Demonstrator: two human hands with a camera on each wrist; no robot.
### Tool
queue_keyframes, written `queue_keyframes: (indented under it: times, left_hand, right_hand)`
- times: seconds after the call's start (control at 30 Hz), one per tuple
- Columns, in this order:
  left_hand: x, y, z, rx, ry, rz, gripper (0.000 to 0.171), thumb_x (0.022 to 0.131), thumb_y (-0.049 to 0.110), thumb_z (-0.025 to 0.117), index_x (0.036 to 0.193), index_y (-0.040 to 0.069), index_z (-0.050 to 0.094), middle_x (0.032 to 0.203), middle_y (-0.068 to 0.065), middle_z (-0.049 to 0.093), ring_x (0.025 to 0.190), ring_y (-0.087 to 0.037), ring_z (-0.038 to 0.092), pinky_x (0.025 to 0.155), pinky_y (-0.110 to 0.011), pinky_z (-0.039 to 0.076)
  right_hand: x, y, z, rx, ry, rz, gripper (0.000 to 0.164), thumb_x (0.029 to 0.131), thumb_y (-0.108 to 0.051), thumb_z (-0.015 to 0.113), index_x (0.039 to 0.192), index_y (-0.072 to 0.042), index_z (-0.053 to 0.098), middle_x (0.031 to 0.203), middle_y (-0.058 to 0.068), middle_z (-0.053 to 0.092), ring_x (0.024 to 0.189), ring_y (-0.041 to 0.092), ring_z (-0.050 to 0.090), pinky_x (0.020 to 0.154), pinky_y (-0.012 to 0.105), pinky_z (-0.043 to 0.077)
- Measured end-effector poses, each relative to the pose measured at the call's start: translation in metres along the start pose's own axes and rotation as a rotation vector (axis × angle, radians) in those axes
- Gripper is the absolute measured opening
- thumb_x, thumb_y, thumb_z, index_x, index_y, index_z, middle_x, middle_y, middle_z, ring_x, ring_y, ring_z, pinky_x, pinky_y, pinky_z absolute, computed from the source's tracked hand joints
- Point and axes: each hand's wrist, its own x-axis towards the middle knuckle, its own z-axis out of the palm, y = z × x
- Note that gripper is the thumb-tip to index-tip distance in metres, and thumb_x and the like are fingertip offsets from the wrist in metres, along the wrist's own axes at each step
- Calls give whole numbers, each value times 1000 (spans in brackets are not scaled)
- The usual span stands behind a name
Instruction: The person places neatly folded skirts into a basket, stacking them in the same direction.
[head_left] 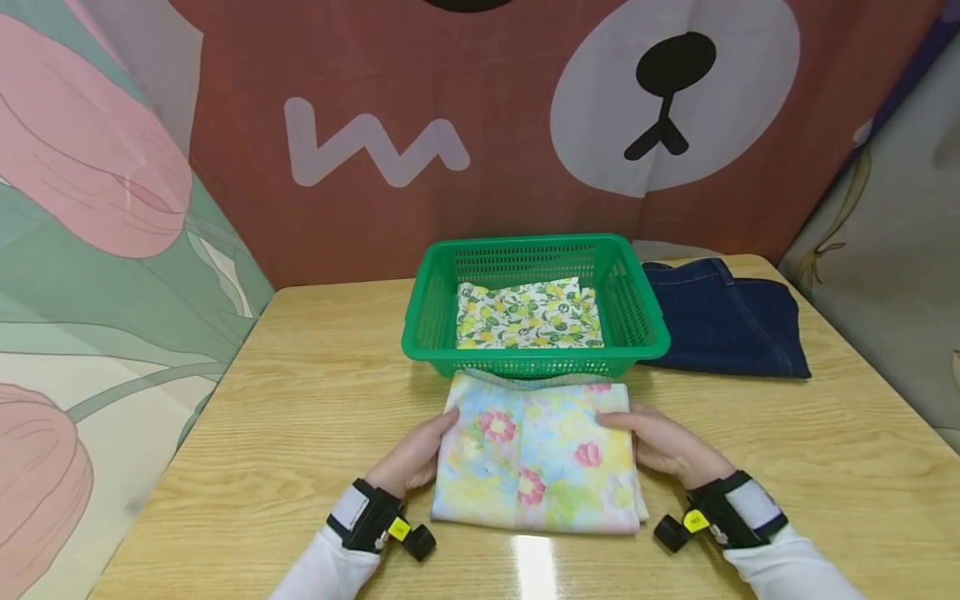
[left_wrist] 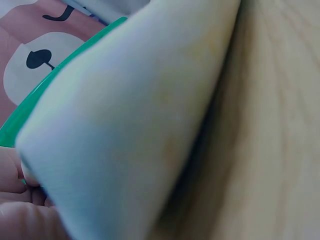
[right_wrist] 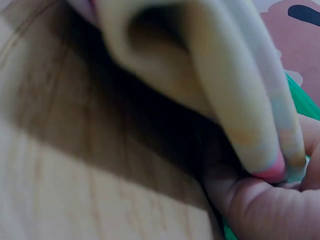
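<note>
A folded pastel cloth (head_left: 555,458) with pink flowers hangs between my two hands, just in front of the green basket. My left hand (head_left: 416,454) grips its left edge, thumb on top. On the opposite edge my right hand (head_left: 663,442) pinches the cloth, thumb on the upper face and fingers beneath. In the right wrist view the cloth's folded layers (right_wrist: 240,100) stand off the table, with a dark shadow below. The left wrist view shows the cloth (left_wrist: 125,120) close up and blurred, also above the wood.
The green plastic basket (head_left: 536,360) stands at the back middle, holding a folded lemon-print cloth (head_left: 528,317). Folded dark blue denim (head_left: 727,321) lies right of it on the wooden table (head_left: 315,375). Printed hangings enclose the table's back and sides.
</note>
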Motion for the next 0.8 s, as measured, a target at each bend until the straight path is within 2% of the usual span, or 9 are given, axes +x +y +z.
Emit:
queue_keyframes:
  times: [0.17, 0.33, 0.47, 0.7, 0.8]
  left_hand:
    - [-1, 0, 0, -15, 15, 3, 63, 115, 39, 19, 165, 1, 16, 137, -6, 60, 110, -5, 62, 100, -29, 55]
    - [-1, -1, 0, -34, 7, 12, 63, 115, 39, 19, 166, 1, 16, 136, -4, 61, 109, -5, 63, 100, -28, 55]
    - [0, -3, 0, -47, 8, 14, 64, 115, 39, 18, 165, 0, 17, 137, -4, 61, 111, -5, 64, 102, -29, 55]
    - [3, -8, 0, -8, -38, 30, 62, 115, 33, 30, 163, -3, 16, 134, -9, 63, 110, -9, 66, 102, -32, 56]
    - [2, -8, 2, 13, 7, 43, 63, 115, 38, 32, 162, -2, 21, 127, -4, 67, 106, -8, 67, 96, -29, 57]
  right_hand:
    - [0, 0, 3, -14, 18, 15, 29, 110, -18, 51, 136, -7, 54, 117, -3, 74, 110, 10, 71, 96, 30, 59]
    - [2, 3, 5, 51, 24, 23, 22, 111, -18, 48, 129, -11, 59, 115, -3, 75, 108, 12, 71, 94, 32, 60]
    - [2, 5, 3, 80, 7, 27, 22, 112, -17, 46, 129, -11, 57, 116, -2, 74, 108, 13, 71, 94, 33, 61]
    - [-1, 6, 2, 56, -11, 29, 20, 109, -12, 50, 127, -11, 57, 116, 0, 75, 108, 15, 72, 94, 34, 61]
    - [-2, 5, 4, 54, -28, 16, 18, 109, -12, 51, 125, -12, 58, 116, 0, 75, 108, 14, 72, 94, 34, 61]
